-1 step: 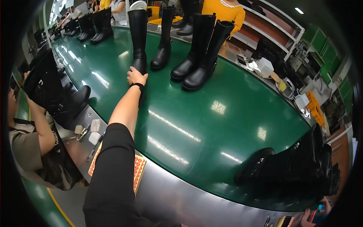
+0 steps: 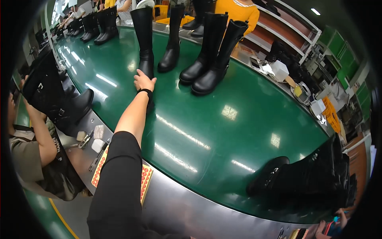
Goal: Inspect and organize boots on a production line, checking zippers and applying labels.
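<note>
Green tabletop: left hand outstretched.

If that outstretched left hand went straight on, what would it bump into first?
Probably the tall black boot ahead; the left hand overlaps it in this view, so they may be touching, but depth is unclear.

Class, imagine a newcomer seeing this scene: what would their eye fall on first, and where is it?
Probably the glossy green tabletop, filling the middle and streaked with reflected lights. Tall black boots stand upright along its far part, with the wearer's left hand stretched out at one boot's foot. Behind them, a person's yellow top glows at the upper edge.
</note>
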`<state>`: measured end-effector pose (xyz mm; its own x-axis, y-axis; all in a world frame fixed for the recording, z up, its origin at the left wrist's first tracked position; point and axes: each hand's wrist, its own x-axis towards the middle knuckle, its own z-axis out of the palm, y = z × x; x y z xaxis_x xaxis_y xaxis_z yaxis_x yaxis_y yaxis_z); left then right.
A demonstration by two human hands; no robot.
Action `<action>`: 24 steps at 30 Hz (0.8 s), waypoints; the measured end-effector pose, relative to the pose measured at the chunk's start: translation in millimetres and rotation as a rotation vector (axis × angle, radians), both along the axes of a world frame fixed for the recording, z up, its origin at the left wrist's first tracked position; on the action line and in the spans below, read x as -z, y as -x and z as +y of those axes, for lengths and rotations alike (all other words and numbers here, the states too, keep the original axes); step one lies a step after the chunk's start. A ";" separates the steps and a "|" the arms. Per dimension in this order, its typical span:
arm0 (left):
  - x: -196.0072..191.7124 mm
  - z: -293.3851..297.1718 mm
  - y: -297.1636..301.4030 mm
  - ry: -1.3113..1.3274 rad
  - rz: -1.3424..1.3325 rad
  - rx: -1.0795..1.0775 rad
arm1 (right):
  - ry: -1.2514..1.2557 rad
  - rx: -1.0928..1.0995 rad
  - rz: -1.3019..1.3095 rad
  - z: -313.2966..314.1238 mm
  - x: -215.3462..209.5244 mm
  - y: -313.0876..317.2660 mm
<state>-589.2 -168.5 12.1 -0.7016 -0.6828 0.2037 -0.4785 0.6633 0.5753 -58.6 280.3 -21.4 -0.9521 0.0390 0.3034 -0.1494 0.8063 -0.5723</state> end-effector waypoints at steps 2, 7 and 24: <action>38.6 -3.0 16.4 0.055 -0.015 0.045 | -0.014 -0.013 -0.032 -2.2 4.4 2.7; -2.3 6.0 15.5 0.036 -0.240 0.150 | -0.049 -0.044 -0.091 -4.7 3.5 -0.2; 6.5 -34.1 79.8 0.033 -0.180 0.222 | -0.073 -0.070 -0.234 -18.3 10.3 -14.0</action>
